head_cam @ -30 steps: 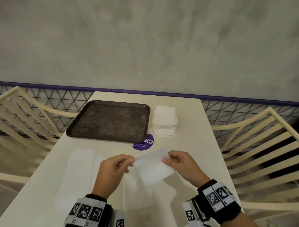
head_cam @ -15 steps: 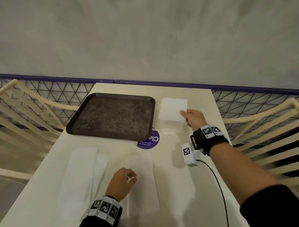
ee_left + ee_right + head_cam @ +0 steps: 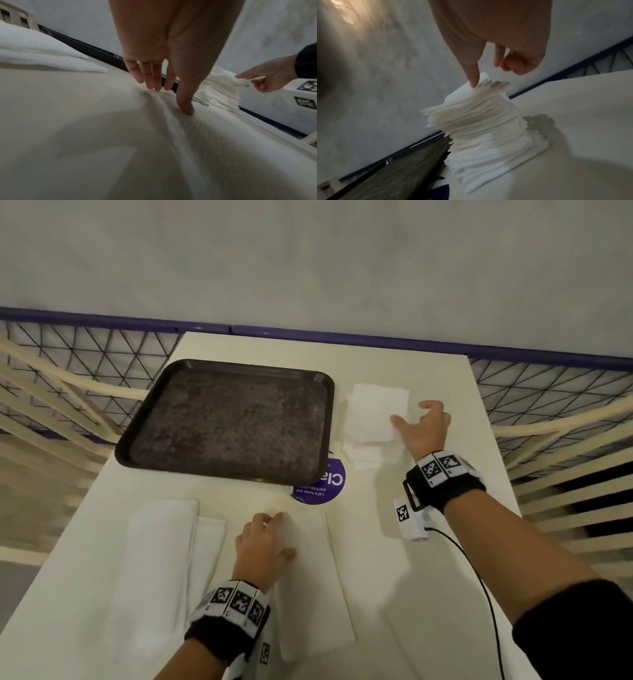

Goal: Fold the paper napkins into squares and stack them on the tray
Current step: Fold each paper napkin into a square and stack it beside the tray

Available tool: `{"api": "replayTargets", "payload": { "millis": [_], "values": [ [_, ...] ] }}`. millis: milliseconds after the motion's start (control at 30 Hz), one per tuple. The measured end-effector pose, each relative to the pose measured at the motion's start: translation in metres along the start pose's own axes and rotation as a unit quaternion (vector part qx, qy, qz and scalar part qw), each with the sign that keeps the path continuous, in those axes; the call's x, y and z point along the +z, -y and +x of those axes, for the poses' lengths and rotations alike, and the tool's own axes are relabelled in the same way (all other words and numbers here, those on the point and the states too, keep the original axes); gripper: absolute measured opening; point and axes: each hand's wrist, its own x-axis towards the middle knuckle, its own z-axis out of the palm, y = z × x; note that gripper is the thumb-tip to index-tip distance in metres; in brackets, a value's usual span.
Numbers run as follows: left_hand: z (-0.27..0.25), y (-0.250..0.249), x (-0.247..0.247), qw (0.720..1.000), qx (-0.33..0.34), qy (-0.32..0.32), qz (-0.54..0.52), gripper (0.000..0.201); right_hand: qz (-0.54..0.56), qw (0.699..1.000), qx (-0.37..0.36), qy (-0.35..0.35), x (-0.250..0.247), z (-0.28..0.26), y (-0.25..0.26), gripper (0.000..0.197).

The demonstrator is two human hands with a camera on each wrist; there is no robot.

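Head: dark speckled rect. tray (image 3: 226, 419) bare on cream worktop (image 3: 411, 577); square paper napkin stack (image 3: 375, 419) just right of it.
L wrist: left hand (image 3: 171, 54) fingers straight, thumb pressing flat long napkin (image 3: 197, 148).
R wrist: right hand (image 3: 496, 33) loose, thumb on ragged-edged stack top.

A cream table (image 3: 394, 559) stands against a grey wall (image 3: 308, 258). A round purple sticker (image 3: 325, 486) with white lettering lies on the tabletop — its far part hidden. Behind the table runs a purple rail (image 3: 342, 337) over black wire mesh (image 3: 85, 350). Cream slatted chairs — one left (image 3: 41, 405), one right (image 3: 565, 467) — flank the table.
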Motion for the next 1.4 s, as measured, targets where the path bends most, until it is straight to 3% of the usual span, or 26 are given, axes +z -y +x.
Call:
{"api": "replayTargets", "payload": {
  "millis": [100,200,367,467,533,567,667,733,800,867,1000,1133,1267,1400],
  "values": [
    [0.003,0.000,-0.002,0.999,-0.030,0.009,-0.040,0.059,-0.013,0.996,-0.076,-0.050,-0.003,-0.029,-0.003,0.054],
    [0.002,0.000,-0.004,0.994,-0.057,0.018,-0.092,0.046,-0.001,0.993,-0.118,-0.016,-0.002,-0.075,-0.011,0.044],
    [-0.011,-0.001,-0.008,0.964,-0.050,0.015,-0.260,0.014,-0.005,0.981,-0.061,0.183,0.008,-0.155,-0.046,0.027],
    [-0.024,0.002,-0.013,0.917,-0.041,-0.001,-0.396,0.016,-0.009,0.937,0.021,0.349,0.007,-0.179,-0.060,0.032],
    [-0.032,0.003,-0.019,0.891,-0.040,0.002,-0.452,0.020,0.036,0.913,0.026,0.406,0.000,-0.188,-0.062,0.017],
    [-0.035,0.003,-0.021,0.881,-0.039,0.004,-0.472,0.023,0.057,0.909,0.013,0.413,-0.005,-0.192,-0.060,0.008],
    [-0.043,0.001,-0.024,0.866,-0.043,-0.008,-0.497,0.037,0.089,0.919,-0.022,0.382,-0.016,-0.196,-0.057,0.022],
    [-0.049,-0.007,-0.026,0.898,-0.036,-0.095,-0.428,0.047,0.121,0.925,-0.025,0.360,-0.024,-0.198,-0.053,0.018],
    [-0.058,-0.021,-0.029,0.919,-0.003,-0.201,-0.340,0.044,0.145,0.928,-0.019,0.343,-0.029,-0.200,-0.050,0.015],
    [-0.069,-0.039,-0.032,0.921,0.024,-0.224,-0.316,0.041,0.163,0.927,-0.018,0.337,-0.034,-0.204,-0.048,0.015],
    [-0.082,-0.066,-0.030,0.922,0.008,-0.189,-0.338,0.051,0.169,0.918,-0.031,0.357,-0.041,-0.213,-0.041,0.023],
    [-0.083,-0.071,-0.028,0.915,-0.033,-0.078,-0.394,0.036,0.170,0.909,-0.042,0.378,-0.046,-0.216,-0.038,0.025],
    [-0.086,-0.070,-0.033,0.848,-0.038,0.094,-0.520,0.028,0.182,0.889,-0.022,0.420,-0.051,-0.216,-0.039,0.016],
    [-0.088,-0.064,-0.035,0.792,-0.054,0.173,-0.583,0.021,0.201,0.866,0.022,0.457,-0.054,-0.216,-0.043,0.006]
  ]
}}
